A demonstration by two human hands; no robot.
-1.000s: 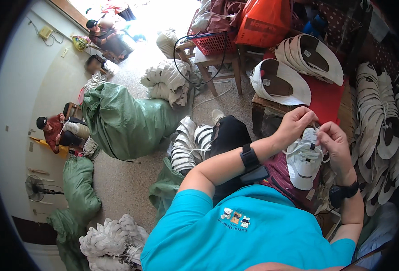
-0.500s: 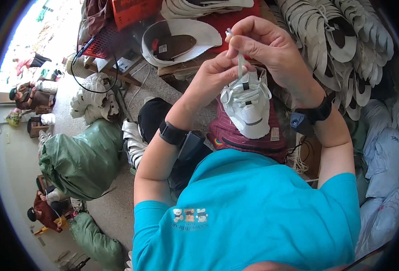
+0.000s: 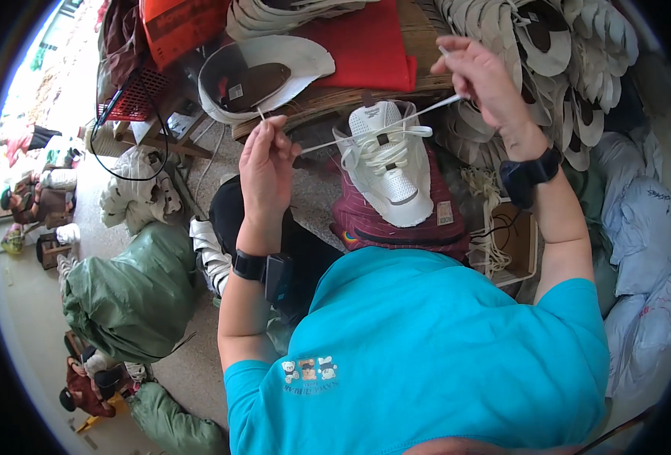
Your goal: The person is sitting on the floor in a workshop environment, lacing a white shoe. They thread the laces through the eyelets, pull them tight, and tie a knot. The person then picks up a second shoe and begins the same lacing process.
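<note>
A white shoe upper [image 3: 390, 167] rests on a maroon striped cloth [image 3: 366, 211] over my lap, its toe toward me. White laces cross its front, with a loop standing out on each side. My left hand [image 3: 268, 155] pinches one end of the shoelace [image 3: 326, 145], left of the upper. To the right and higher up, my right hand [image 3: 481, 80] grips the other end. Between both hands the lace runs nearly straight across the upper's tongue. A short tip of lace sticks out past the fingers of each hand.
Ahead is a wooden bench [image 3: 419, 38] with a red cloth [image 3: 358, 45] and a white curved shoe piece [image 3: 305, 64]. Stacked white uppers [image 3: 586, 45] fill the far right. A box [image 3: 517, 246] with laces stands right of my lap. Green sacks [image 3: 134, 292] and other people are leftward.
My hands were together above the shoe upper's tongue; now they are wide apart, left hand out to the left, right hand to the right, the lace stretched between them.
</note>
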